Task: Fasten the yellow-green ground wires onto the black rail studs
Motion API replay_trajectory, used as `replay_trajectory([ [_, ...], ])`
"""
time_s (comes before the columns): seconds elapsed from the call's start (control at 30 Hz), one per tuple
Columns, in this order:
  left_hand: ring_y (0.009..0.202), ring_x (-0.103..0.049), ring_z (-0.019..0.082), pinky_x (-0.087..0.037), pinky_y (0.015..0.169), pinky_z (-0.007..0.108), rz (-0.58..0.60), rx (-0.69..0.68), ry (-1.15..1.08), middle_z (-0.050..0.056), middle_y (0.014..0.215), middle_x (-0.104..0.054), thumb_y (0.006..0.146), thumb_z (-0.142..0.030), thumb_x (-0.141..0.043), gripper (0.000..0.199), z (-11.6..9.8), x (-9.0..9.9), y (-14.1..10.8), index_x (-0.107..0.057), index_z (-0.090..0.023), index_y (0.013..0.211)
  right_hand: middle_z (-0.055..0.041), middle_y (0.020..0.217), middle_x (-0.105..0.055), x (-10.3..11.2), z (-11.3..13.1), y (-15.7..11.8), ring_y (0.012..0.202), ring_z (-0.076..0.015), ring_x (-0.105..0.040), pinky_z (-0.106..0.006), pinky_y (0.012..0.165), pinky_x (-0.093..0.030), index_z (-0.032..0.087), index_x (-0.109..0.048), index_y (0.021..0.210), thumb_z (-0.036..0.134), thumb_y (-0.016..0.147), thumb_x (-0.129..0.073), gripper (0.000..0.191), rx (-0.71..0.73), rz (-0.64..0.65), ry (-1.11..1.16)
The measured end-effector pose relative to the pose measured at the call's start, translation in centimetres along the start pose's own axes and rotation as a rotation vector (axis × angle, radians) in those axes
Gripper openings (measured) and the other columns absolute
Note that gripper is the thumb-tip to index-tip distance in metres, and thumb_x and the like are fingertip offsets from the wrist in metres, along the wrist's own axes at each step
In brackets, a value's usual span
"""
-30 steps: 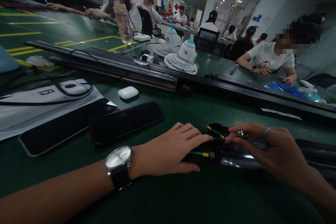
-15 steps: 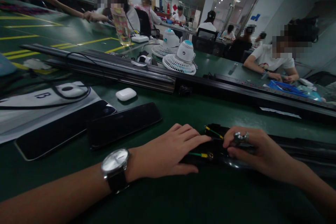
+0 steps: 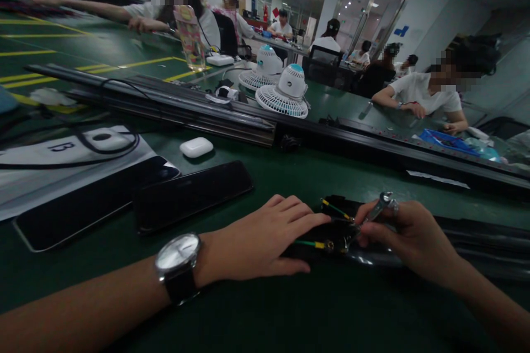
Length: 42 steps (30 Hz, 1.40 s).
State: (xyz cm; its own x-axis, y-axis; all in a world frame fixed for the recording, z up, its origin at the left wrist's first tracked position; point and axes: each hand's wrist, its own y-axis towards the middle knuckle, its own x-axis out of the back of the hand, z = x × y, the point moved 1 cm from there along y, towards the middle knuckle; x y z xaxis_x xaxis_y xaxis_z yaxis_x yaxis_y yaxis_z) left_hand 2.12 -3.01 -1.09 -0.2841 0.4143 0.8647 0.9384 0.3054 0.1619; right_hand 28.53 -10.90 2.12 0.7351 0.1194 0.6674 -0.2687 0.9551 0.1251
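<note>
Wrench (image 3: 377, 208): silver metal, slim in the shank, with a forked upper end that catches the light; it leans, the upper end towards the right and the lower end down at the black part.
Black part (image 3: 366, 259): dark and glossy, with a pale shine along its near edge; it lies on the desk (image 3: 290, 309) in front of the person, under and between the two hands.
Upper wire (image 3: 338, 209): green, with yellow at both ends, slanting across the black part towards the right fingertips.
Lower wire (image 3: 308, 242): green, ending in a yellow sleeve and a small round metal ring, just beside the wrench's lower end.
Right hand (image 3: 408, 237): closed round the wrench, pinching it between thumb and fingers; a silver ring (image 3: 395, 208) shows on one finger.
Left hand (image 3: 265, 240): open, palm down, fingers stretched out over the black part's left side; a watch (image 3: 179, 252) with a silver case and dark strap is on the wrist.
Hidden: the middle of the wrench, behind the right fingers; the lower wire's left end and part of the black part, under the left hand.
Hard to make out: what the wrench's lower end touches, and whether the dark strips (image 3: 476, 237) beyond the right hand belong to the black part.
Cut off: both forearms, at the picture's edges.
</note>
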Motion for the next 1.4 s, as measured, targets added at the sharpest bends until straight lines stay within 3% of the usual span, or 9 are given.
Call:
replay_trajectory([
  [0.3, 0.129, -0.049, 0.027, -0.035, 0.108, 0.040, 0.024, 0.004, 0.020, 0.007, 0.145, -0.054, 0.090, -0.041, -0.075, 0.073, -0.1, 0.0, 0.0, -0.038, -0.027, 0.151, 0.0004, 0.075, -0.077, -1.1, 0.1, -0.1, 0.065, -0.0147, -0.074, -0.023, 0.062, -0.057, 0.021, -0.073, 0.094, 0.028, 0.096, -0.065, 0.011, 0.073, -0.064, -0.022],
  [0.5, 0.126, -0.050, 0.027, -0.036, 0.105, 0.039, 0.020, 0.007, 0.033, 0.007, 0.144, -0.055, 0.090, -0.041, -0.075, 0.073, -0.2, 0.1, 0.1, -0.038, -0.027, 0.152, -0.0011, 0.087, -0.079, -1.5, -0.2, -0.4, 0.071, -0.0152, -0.075, -0.022, 0.063, -0.056, 0.022, -0.072, 0.098, 0.027, 0.095, -0.068, 0.007, 0.151, -0.073, -0.121],
  [0.7, 0.126, -0.051, 0.027, -0.038, 0.105, 0.040, 0.007, 0.000, 0.026, 0.006, 0.143, -0.055, 0.088, -0.041, -0.076, 0.073, -0.1, 0.1, 0.0, -0.040, -0.028, 0.151, -0.0013, 0.097, -0.075, -0.8, 0.0, -0.3, 0.080, -0.0121, -0.071, -0.022, 0.073, -0.053, 0.022, -0.067, 0.107, 0.022, 0.101, -0.059, 0.011, 0.267, 0.041, -0.130],
  [0.9, 0.126, -0.052, 0.027, -0.039, 0.105, 0.040, -0.008, -0.013, 0.026, 0.007, 0.144, -0.055, 0.088, -0.040, -0.076, 0.073, -0.1, 0.0, 0.0, -0.040, -0.027, 0.151, -0.0013, 0.096, -0.071, -0.8, 0.3, -0.1, 0.078, -0.0133, -0.067, -0.024, 0.071, -0.052, 0.023, -0.066, 0.106, 0.020, 0.100, -0.054, 0.014, 0.150, 0.052, -0.108],
  [1.4, 0.126, -0.051, 0.027, -0.039, 0.104, 0.039, -0.003, -0.014, 0.054, 0.007, 0.143, -0.056, 0.088, -0.039, -0.077, 0.073, -0.1, 0.0, 0.1, -0.041, -0.027, 0.150, -0.0030, 0.100, -0.069, -0.4, 1.9, 0.6, 0.089, -0.0180, -0.066, -0.030, 0.078, -0.049, 0.023, -0.067, 0.103, 0.015, 0.097, -0.053, 0.017, 0.047, 0.079, -0.126],
])
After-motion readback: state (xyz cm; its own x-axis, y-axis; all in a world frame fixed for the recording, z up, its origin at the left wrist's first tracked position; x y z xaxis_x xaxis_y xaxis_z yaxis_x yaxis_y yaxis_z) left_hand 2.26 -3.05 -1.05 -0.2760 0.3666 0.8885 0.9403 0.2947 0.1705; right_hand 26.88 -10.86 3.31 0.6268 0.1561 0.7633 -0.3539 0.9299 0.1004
